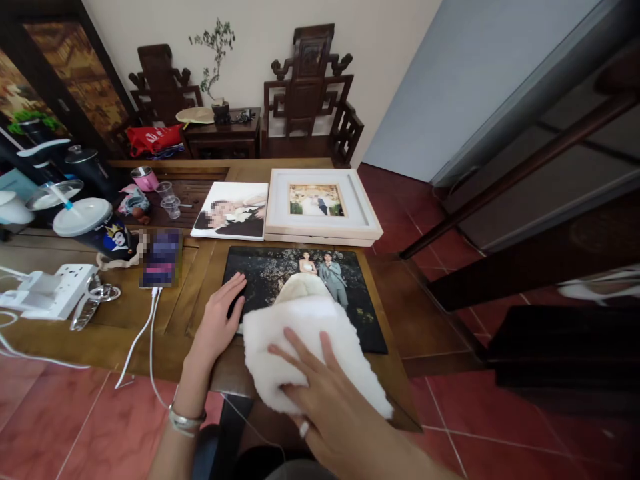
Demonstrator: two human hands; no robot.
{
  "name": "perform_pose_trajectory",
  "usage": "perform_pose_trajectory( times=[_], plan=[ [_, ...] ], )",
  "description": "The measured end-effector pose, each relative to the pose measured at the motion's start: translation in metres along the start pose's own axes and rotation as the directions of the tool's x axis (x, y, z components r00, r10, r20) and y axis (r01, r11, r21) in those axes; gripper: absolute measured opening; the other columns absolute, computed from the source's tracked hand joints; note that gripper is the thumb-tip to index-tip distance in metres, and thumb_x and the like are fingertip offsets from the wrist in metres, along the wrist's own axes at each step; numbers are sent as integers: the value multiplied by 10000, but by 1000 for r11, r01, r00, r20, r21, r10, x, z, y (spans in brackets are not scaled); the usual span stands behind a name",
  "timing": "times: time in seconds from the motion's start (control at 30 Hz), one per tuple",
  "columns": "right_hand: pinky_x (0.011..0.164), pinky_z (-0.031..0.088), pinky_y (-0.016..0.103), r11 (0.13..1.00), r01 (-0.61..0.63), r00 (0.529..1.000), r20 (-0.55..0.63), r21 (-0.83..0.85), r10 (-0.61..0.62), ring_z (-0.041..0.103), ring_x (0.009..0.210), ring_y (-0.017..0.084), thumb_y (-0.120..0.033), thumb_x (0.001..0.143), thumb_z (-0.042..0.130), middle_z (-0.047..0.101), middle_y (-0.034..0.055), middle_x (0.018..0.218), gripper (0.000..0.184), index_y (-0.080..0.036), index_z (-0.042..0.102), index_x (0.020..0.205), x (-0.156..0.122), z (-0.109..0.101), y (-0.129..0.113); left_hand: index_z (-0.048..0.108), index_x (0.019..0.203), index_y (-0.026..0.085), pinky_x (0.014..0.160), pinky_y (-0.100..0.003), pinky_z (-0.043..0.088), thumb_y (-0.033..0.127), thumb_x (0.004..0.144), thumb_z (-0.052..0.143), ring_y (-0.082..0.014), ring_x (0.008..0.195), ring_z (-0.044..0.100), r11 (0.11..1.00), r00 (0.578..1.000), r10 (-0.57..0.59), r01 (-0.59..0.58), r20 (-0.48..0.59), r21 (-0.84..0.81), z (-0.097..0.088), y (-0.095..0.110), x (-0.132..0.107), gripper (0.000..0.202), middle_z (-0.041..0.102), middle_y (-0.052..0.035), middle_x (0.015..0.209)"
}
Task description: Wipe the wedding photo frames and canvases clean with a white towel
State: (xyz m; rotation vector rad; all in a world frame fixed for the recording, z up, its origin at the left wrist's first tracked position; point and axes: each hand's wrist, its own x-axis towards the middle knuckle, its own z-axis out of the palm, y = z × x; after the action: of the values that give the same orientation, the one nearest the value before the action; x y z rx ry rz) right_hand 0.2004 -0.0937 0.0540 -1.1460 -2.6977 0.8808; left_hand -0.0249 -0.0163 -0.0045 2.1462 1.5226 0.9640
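Note:
A dark photo panel (367,313) of a couple in wedding clothes lies flat near the table's front edge. My left hand (220,320) rests on its left edge with fingers stretched out, a silver bangle at the wrist. Spread over the panel's lower part is a white fluffy cloth (320,317), which hangs toward the near table edge. My right hand (315,380) lies on top of this cloth, fingers spread and pressing on it, with a ring on one finger. The cloth hides the lower middle of the picture.
Behind the panel sit a white-framed photo (323,233) and a smaller photo board (230,227). On the left are a phone (163,260) with charging cables, a lidded cup (90,223), small glasses (170,200) and a power strip (60,290). Wooden chairs stand beyond.

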Motion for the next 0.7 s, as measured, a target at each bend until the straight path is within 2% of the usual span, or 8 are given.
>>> perform_pose_trajectory(
  times=[0.13, 0.23, 0.3, 0.4, 0.47, 0.53, 0.6, 0.7],
  plan=[
    [1108, 125, 665, 999, -20, 1000, -6, 45, 20, 138, 1438, 275, -37, 777, 390, 446, 52, 1451, 458, -219, 630, 1122, 2, -14, 14, 580, 1242, 157, 1097, -456, 379, 226, 940, 434, -226, 1307, 468, 1000, 1000, 4, -4, -2, 4, 1, -2, 0, 342, 563, -120, 1347],
    [1068, 155, 705, 993, -109, 990, -96, -39, 105, 131, 1434, 321, -43, 790, 373, 445, 90, 1446, 465, -189, 616, 1159, 32, -25, 35, 574, 1252, 163, 1097, -456, 378, 235, 942, 436, -226, 1308, 468, 1000, 1000, 7, -7, -4, -3, 1, -2, 0, 347, 563, -118, 1347],
    [1041, 169, 727, 977, -179, 971, -183, -120, 155, 112, 1430, 350, -59, 804, 375, 386, 109, 1485, 480, -171, 584, 1221, 58, -31, 45, 564, 1268, 185, 1097, -457, 375, 248, 946, 431, -226, 1307, 468, 1000, 1000, 9, -9, -13, -15, -1, 1, 0, 354, 557, -107, 1355],
    [1012, 162, 755, 944, -252, 949, -245, -211, 199, 107, 1420, 392, -101, 840, 409, 313, 114, 1525, 461, -185, 568, 1265, 92, -32, 44, 525, 1315, 213, 1130, -440, 322, 273, 965, 387, -218, 1355, 402, 997, 998, 13, -18, -66, -76, -7, 8, -2, 381, 488, -83, 1424],
    [1012, 132, 764, 952, -184, 968, -212, -246, 133, 125, 1411, 412, -149, 864, 448, 315, 109, 1525, 417, -208, 589, 1253, 104, -27, 35, 481, 1356, 225, 1152, -426, 278, 296, 981, 335, -212, 1386, 348, 990, 991, -5, -14, -135, -143, -11, 11, -3, 409, 432, -67, 1469],
    [1021, 95, 765, 968, -31, 988, -153, -249, -8, 138, 1407, 419, -190, 871, 481, 332, 106, 1518, 374, -218, 622, 1216, 105, -20, 23, 433, 1393, 232, 1157, -422, 263, 336, 991, 285, -213, 1393, 334, 980, 980, -33, -6, -194, -199, -13, 11, -4, 441, 407, -62, 1485],
    [1034, 63, 757, 969, 110, 985, -106, -220, -136, 139, 1406, 420, -206, 866, 498, 356, 113, 1505, 341, -204, 650, 1171, 95, -12, 11, 401, 1414, 237, 1158, -426, 258, 387, 993, 233, -218, 1390, 336, 975, 974, -44, -6, -221, -222, -13, 10, -4, 478, 402, -62, 1488],
    [1067, 67, 723, 976, 179, 980, -62, -122, -188, 169, 1408, 392, -191, 851, 500, 425, 111, 1462, 324, -187, 654, 1136, 67, -7, 0, 392, 1421, 229, 1163, -433, 245, 424, 992, 167, -223, 1392, 332, 980, 977, -10, -34, -215, -198, -10, 7, -4, 522, 407, -66, 1484]
  ],
)
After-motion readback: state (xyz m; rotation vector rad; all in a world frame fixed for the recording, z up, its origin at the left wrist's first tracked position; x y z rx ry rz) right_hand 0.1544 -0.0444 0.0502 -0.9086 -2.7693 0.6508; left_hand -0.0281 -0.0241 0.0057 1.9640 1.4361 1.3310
